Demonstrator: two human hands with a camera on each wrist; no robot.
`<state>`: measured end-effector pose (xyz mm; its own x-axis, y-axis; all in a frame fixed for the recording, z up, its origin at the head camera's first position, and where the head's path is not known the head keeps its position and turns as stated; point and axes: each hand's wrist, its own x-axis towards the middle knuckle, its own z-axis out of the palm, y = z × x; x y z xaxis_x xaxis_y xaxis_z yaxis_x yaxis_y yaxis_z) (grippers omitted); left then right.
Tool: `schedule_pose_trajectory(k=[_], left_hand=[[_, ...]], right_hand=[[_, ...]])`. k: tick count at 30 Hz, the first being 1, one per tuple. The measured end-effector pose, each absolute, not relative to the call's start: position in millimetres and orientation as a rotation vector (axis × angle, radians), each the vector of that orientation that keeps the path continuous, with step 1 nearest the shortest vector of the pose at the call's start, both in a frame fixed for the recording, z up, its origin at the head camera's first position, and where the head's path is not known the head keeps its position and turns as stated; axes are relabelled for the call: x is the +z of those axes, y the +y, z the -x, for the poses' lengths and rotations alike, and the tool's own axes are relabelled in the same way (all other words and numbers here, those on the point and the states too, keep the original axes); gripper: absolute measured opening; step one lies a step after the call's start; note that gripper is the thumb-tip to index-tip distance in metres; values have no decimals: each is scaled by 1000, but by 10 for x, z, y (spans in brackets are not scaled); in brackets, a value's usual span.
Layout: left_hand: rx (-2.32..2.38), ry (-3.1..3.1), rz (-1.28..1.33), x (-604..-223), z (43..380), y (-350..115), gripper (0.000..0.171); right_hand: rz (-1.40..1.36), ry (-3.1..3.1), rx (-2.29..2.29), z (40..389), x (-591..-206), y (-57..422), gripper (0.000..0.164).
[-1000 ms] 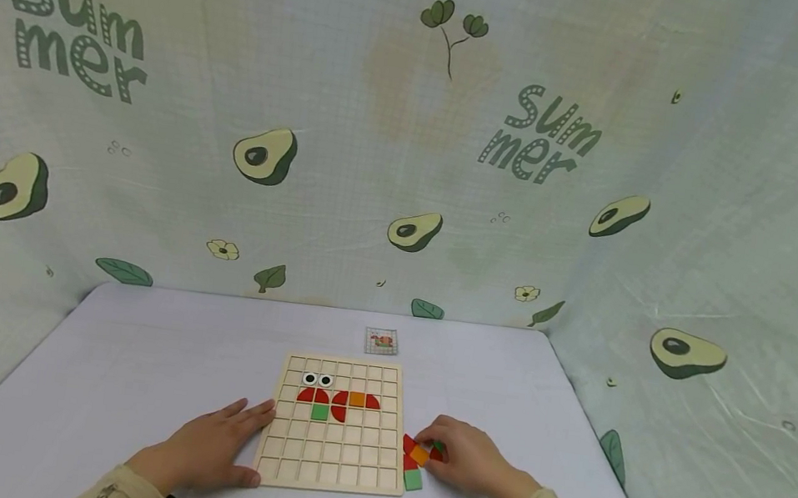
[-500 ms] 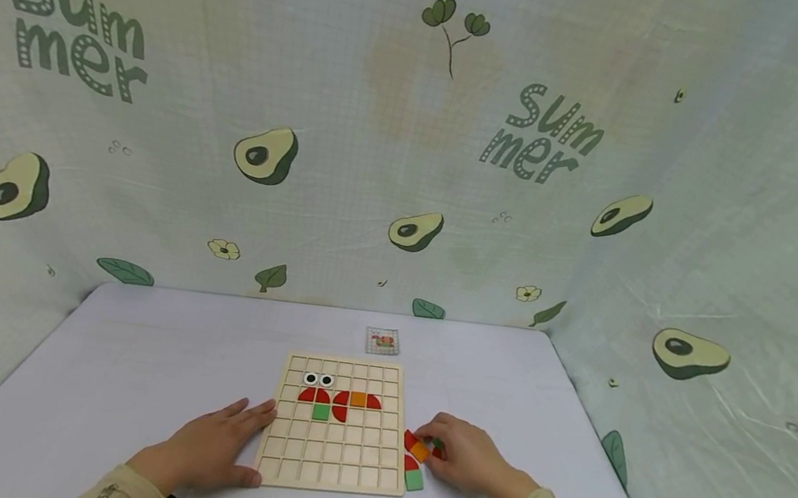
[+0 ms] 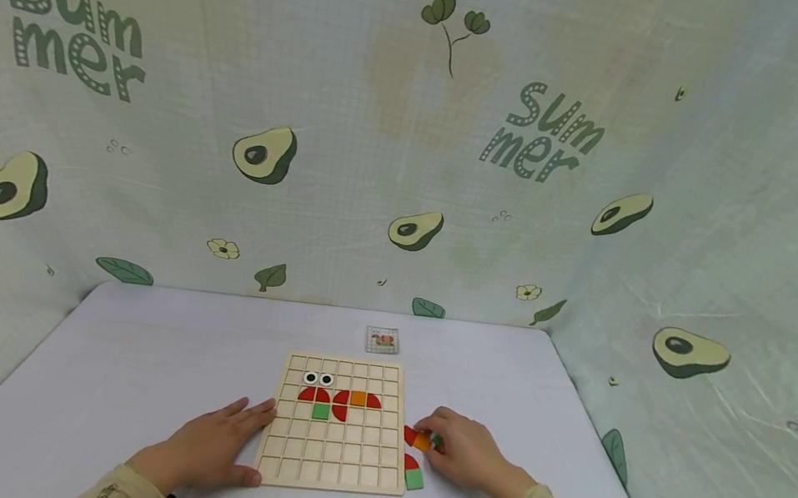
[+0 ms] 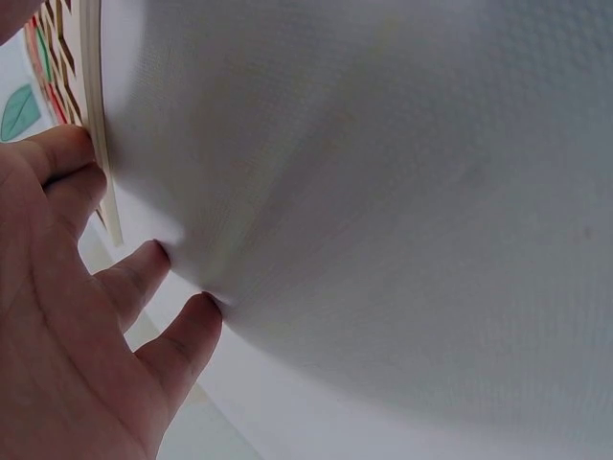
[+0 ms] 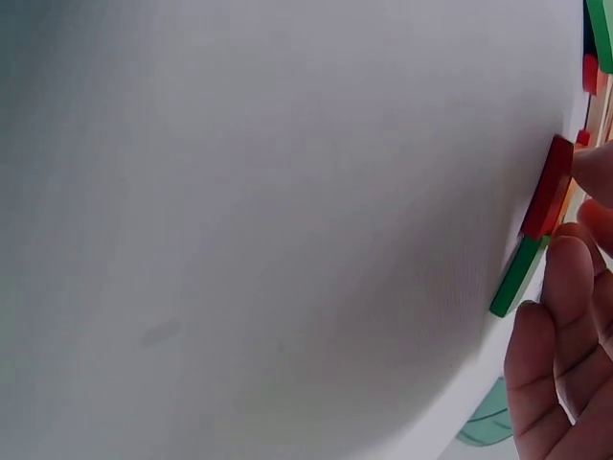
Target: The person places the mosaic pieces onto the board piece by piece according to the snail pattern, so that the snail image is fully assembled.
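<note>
A wooden grid board (image 3: pixel 331 476) lies on the table, bearing two eye tiles (image 3: pixel 318 378), a green square tile (image 3: pixel 320 411), an orange square tile and several red quarter-round tiles (image 3: pixel 340 412). My left hand (image 3: pixel 210 441) rests on the table at the board's left side, fingers spread, fingertips touching its edge (image 4: pixel 91 115). Right of the board, my right hand (image 3: pixel 466 451) has thumb and curled forefinger about a second orange tile (image 3: pixel 422 441). A red tile (image 3: pixel 409 435) and a dark green tile (image 3: pixel 436 441) lie against these fingers. In the right wrist view the thumb meets a red tile (image 5: pixel 550 187) beside a green one (image 5: pixel 517 276).
Below the right hand a red tile (image 3: pixel 411 462) and a light green square tile (image 3: pixel 413 479) lie beside the board's right edge. A small picture card (image 3: pixel 383 340) lies behind the board. A printed cloth (image 3: pixel 337 258) hangs behind the table.
My right hand has moved slightly away from me, and the orange, red and dark green tiles at its fingers have shifted the same way. My left hand stays where it was.
</note>
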<state>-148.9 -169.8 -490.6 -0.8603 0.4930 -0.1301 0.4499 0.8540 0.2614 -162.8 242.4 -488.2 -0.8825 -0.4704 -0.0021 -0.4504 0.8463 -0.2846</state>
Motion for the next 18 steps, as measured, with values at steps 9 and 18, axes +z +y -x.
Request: schedule_pose_trajectory(k=[9, 18], left_hand=[[345, 2834, -771, -4902, 1486, -1716, 96], [324, 2836, -745, -4905, 1488, -1712, 97]], right_hand=[[699, 2959, -387, 1657, -4892, 2439, 29], [657, 2963, -407, 1693, -4877, 2438, 26]])
